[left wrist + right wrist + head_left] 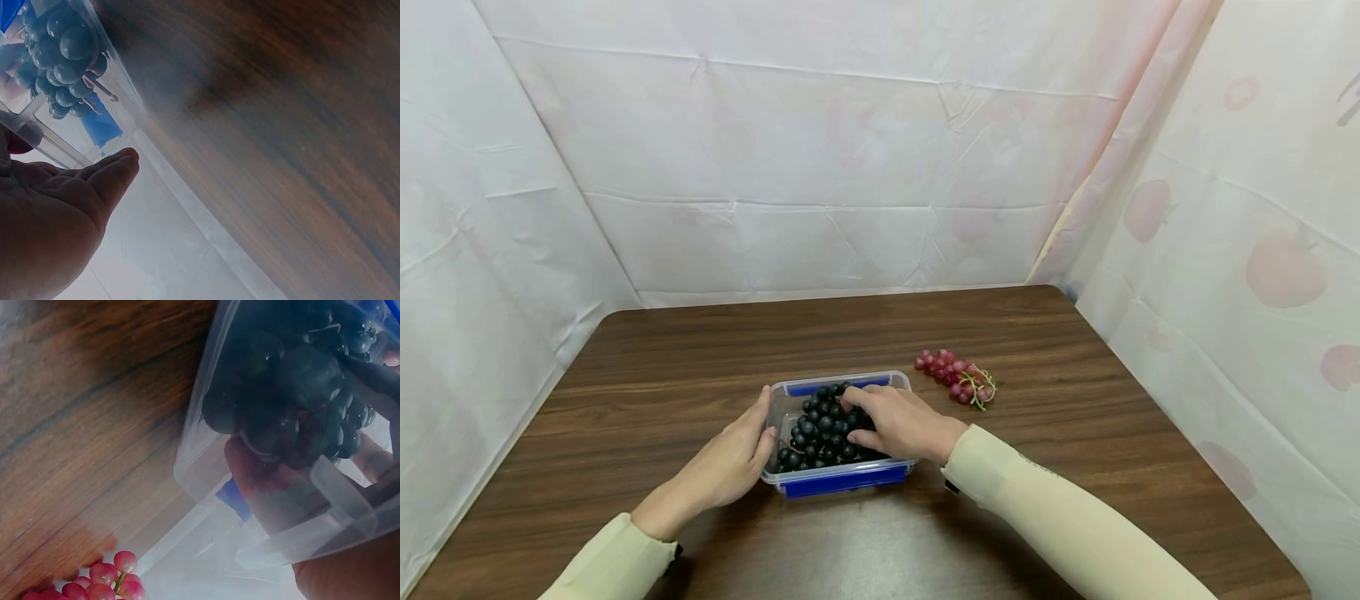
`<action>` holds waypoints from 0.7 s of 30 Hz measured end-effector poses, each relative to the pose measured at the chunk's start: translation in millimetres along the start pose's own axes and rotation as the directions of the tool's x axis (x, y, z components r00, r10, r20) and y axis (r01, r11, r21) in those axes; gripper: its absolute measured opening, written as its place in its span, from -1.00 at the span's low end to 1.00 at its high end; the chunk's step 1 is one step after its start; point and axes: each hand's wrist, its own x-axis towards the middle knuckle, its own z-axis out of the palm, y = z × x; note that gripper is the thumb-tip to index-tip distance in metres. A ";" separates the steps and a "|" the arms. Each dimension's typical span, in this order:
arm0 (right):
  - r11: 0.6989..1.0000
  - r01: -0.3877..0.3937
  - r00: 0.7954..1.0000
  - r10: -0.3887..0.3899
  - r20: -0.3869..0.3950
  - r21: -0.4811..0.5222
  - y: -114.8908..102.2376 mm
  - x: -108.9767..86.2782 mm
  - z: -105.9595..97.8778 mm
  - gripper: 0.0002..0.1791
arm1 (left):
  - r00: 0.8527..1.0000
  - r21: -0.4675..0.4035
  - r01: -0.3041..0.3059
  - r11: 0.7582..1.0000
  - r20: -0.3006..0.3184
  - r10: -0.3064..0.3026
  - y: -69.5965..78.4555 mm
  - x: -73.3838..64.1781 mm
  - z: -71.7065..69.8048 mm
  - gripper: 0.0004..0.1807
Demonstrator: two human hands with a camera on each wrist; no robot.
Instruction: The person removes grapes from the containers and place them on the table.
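Observation:
A clear plastic container [778, 408] with blue clips holds a bunch of black grapes [825, 423]. My left hand [733, 454] rests along the container's left wall, its fingers fairly straight and the thumb at the rim. In the left wrist view that hand [56, 219] lies right against the clear wall. My right hand [898, 421] reaches over the right rim and grips the bunch with thumb and fingers spread round it. Through the wall in the right wrist view, a fingertip [250, 469] shows under the dark grapes [309, 378].
A small bunch of red grapes [951, 372] with a green stem lies on the brown wooden table [700, 350], right of the container and farther back. White curtains [820, 150] with faint fruit prints hang behind the table and at both sides.

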 end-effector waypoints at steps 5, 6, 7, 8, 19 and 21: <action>1.000 0.004 1.000 -0.005 -0.010 -0.024 -1.2 2.3 0.5 -0.67 | 1.000 0.003 0.000 1.000 -0.002 0.000 0.1 -0.1 -1.3 -0.29; 1.000 0.006 1.000 -0.006 -0.013 -0.027 -1.1 2.9 0.9 -0.67 | 1.000 0.002 0.001 1.000 -0.001 -0.001 0.3 -0.1 -1.5 -0.29; 0.999 0.007 1.000 -0.007 -0.017 -0.031 -1.3 3.1 1.1 -0.67 | 1.000 0.001 0.001 1.000 0.000 -0.001 0.4 -0.1 -1.6 -0.29; 0.999 0.009 1.000 -0.009 -0.022 -0.034 -1.4 3.4 1.1 -0.67 | 1.000 0.001 0.001 1.000 0.000 -0.001 0.5 0.0 -1.7 -0.29; 1.000 -0.019 0.999 0.019 -0.049 -0.008 -0.2 3.8 2.9 -0.66 | 1.000 -0.002 0.011 1.000 0.004 -0.011 0.7 0.1 -1.4 -0.28; 1.000 -0.025 0.998 0.025 -0.051 -0.003 0.1 3.8 3.7 -0.66 | 1.000 -0.004 0.012 1.000 0.004 -0.012 0.9 0.0 -1.4 -0.28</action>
